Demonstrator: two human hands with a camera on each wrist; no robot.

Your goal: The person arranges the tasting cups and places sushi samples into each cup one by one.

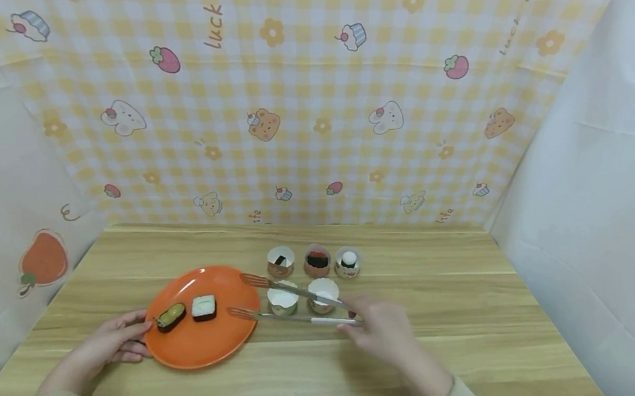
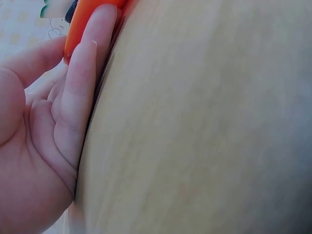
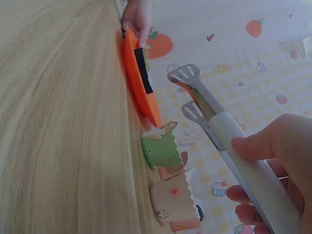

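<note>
My left hand [image 1: 109,342] grips the left rim of an orange plate [image 1: 210,345], thumb on top and fingers underneath; the left wrist view shows this hand low against the table. On the plate's left half lie two sushi pieces, one with a yellowish-brown top [image 1: 172,316] and one with a white top and dark base [image 1: 203,307]. Metal tongs [image 3: 234,151] with slotted ends are held in my right hand [image 1: 381,331], thumb on one arm and fingers on the other. The tong arms stand apart with nothing between them. Their ends overlap the plate's right side in the head view.
Several paper cups stand right of the plate. The back row holds a rice ball with seaweed [image 1: 280,262], a red-topped dark piece [image 1: 317,261] and a white-topped piece [image 1: 347,263]. The two front cups [image 1: 283,299] show white insides under the tongs. Patterned cloth [image 1: 312,158] hangs behind.
</note>
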